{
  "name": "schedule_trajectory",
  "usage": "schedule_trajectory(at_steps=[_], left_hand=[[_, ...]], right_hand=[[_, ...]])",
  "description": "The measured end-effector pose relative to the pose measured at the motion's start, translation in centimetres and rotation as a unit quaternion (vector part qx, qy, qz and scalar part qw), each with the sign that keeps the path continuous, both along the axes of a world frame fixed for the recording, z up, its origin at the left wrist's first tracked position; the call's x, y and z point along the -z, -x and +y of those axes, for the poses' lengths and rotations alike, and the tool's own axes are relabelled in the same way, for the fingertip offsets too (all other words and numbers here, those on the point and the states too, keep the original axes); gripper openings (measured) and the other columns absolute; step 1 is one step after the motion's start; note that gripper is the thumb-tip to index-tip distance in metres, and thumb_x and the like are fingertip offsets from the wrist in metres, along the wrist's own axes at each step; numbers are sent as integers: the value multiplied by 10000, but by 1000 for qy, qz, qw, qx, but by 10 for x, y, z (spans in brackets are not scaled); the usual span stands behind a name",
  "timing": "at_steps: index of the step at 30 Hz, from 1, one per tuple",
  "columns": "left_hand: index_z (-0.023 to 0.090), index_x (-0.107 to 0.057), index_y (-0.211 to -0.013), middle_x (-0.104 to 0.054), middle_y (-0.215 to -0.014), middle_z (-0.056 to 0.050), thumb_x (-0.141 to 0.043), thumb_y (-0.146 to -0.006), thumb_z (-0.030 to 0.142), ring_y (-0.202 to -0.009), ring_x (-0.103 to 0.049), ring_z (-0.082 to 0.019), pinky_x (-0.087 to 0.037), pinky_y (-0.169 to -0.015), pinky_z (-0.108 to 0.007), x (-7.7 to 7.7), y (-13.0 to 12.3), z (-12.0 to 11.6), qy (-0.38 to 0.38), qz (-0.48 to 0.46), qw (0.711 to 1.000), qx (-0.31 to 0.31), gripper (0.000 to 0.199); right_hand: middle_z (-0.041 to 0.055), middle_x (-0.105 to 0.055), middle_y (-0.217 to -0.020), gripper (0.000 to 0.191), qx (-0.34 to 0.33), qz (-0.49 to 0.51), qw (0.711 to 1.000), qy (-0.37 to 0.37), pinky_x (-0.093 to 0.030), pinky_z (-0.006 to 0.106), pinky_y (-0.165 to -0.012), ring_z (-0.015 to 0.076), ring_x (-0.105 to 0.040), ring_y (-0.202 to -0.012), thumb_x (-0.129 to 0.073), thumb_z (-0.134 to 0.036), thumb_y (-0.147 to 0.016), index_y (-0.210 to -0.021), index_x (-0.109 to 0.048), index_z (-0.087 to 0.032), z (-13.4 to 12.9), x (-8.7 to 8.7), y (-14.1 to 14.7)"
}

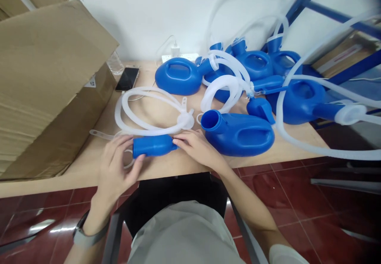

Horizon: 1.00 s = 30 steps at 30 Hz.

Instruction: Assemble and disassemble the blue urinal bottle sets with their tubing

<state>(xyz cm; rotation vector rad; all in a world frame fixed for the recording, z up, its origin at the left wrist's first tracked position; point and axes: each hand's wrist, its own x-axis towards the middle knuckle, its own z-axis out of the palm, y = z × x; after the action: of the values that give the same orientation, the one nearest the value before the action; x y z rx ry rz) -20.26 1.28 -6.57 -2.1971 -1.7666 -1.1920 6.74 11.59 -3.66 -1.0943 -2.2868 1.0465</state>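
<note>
The light wooden table [166, 167] stands against a white wall [131, 18], over red floor tiles [291, 192]. On it, near the front edge, the blue plastic cylinder [153, 145] lies lengthwise left to right, its wide end leftward. My left hand [114, 169] grips that end; my right hand's [199, 147] fingers pinch the narrow end.

We saw a smartphone [127, 79] lying face up on the wooden table [160, 168], near a large cardboard box [53, 58]. By the wall, a white charger [175, 50] was plugged into a power strip [190, 56]. To our right stood a blue metal rack [326, 13].
</note>
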Motion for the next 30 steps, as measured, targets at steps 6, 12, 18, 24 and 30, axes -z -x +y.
schedule_trajectory(at_steps=[6,12,18,24,30], left_hand=[[281,-404,-1140,-631,-1453,-168,-912,-819,486,-1303,-704,-344,-605,-1065,-544,-12,-20,21,38,-179,982,53,635],[303,-561,-1269,-751,-1175,-58,-904,-855,365,-1220,-737,-310,-551,-1172,-610,-32,-39,12,35,-255,966,-5,541],[274,-671,-1078,-765,-1140,-41,-946,-800,263,-1112,-770,-292,-610,-1110,-624,-32,-36,13,-36,-184,981,45,391],[288,-674,-1029,-776,-1117,-20,-956,-789,287,-1065,-803,-302,-701,-973,-596,-47,-27,14,-77,-89,984,133,370],[311,-675,-1029,-771,-1161,-10,-948,-810,333,-1072,-797,-284,-698,-987,-594,-53,-21,8,-65,-65,988,123,350]], right_hand=[[45,-859,-1086,233,35,155,979,127,-573,360,-933,237,-779,-1031,-659,-316,-1037,-1079,-867,-218,3,7,5],[30,-858,-1013,211,68,157,984,51,-555,377,-947,215,-764,-975,-674,-336,-1042,-1029,-867,-254,-6,16,16],[-6,-846,-986,290,66,43,996,-38,-396,451,-1086,241,-680,-1090,-577,-248,-1109,-902,-779,-239,-7,10,22],[20,-802,-898,335,28,-20,999,-37,-429,442,-1060,241,-655,-1037,-513,-228,-1124,-923,-782,-231,-4,-2,15],[33,-804,-937,303,47,-17,999,-8,-497,392,-974,234,-692,-1026,-540,-231,-1107,-956,-802,-227,-7,-5,14]])
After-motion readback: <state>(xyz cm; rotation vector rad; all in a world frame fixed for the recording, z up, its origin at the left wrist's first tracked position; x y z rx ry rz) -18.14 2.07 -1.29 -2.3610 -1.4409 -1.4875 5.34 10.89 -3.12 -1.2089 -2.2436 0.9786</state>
